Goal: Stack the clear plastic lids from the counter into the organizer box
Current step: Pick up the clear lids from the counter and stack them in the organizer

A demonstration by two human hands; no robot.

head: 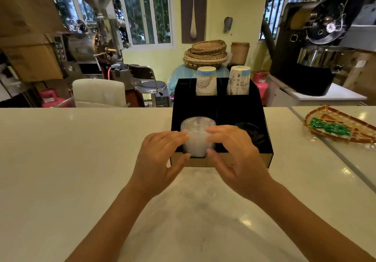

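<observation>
A stack of clear plastic lids (197,137) stands in the front left compartment of the black organizer box (262,119) on the white counter. My left hand (160,156) curls around the stack's left side, fingertips touching it. On the stack's right side my right hand (236,154) does the same, thumb low at the box's front notch. Both hands grip the stack. The front right compartment holds dark lids (251,132), partly hidden by my right hand.
Two stacks of paper cups (206,81) (239,80) stand in the box's back compartments. A woven tray with green packets (337,126) lies on the counter at the right. Bare white counter (71,160) stretches to the left and in front. Chairs and machines stand beyond the counter's far edge.
</observation>
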